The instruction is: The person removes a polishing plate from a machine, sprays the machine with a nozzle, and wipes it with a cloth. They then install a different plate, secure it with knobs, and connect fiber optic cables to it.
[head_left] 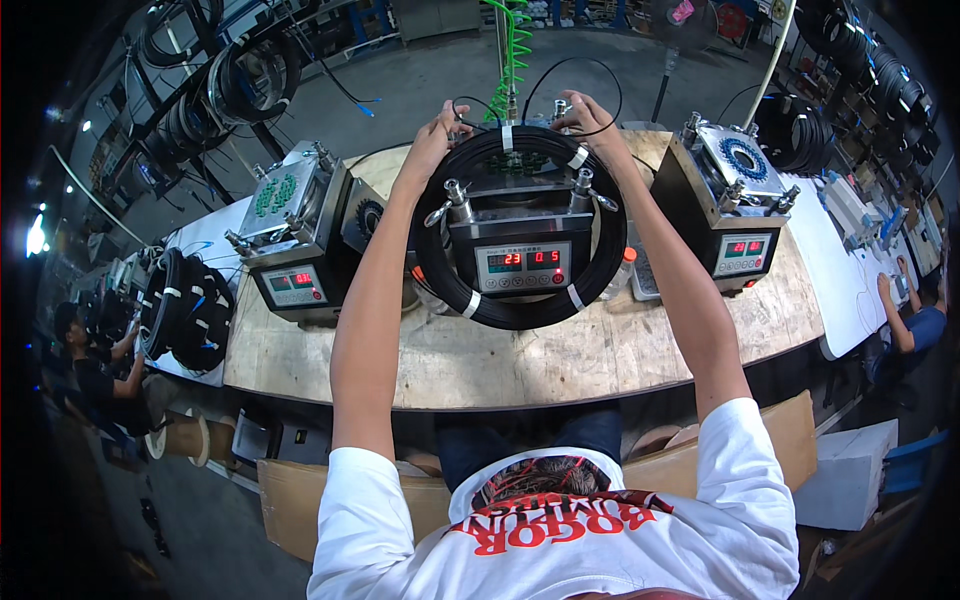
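Note:
A large coil of black cable (525, 314), bound with white ties, is upright in front of the middle polishing machine (525, 284). My left hand (436, 142) is at the coil's upper left, fingertips closed on a thin black cable end. At the upper right, my right hand (594, 124) has its fingers closed around another stretch of thin black cable, which loops up above it. The machine's metal clamp posts and lit red display show through the ring. Its top plate is partly hidden by the coil.
Similar machines stand left (290, 285) and right (742, 255) on the wooden table (480, 370). A bottle with an orange cap (628, 256) is right of the coil. A green spiral hose (512, 50) hangs behind. More coils (180, 310) lie left; people work at both sides.

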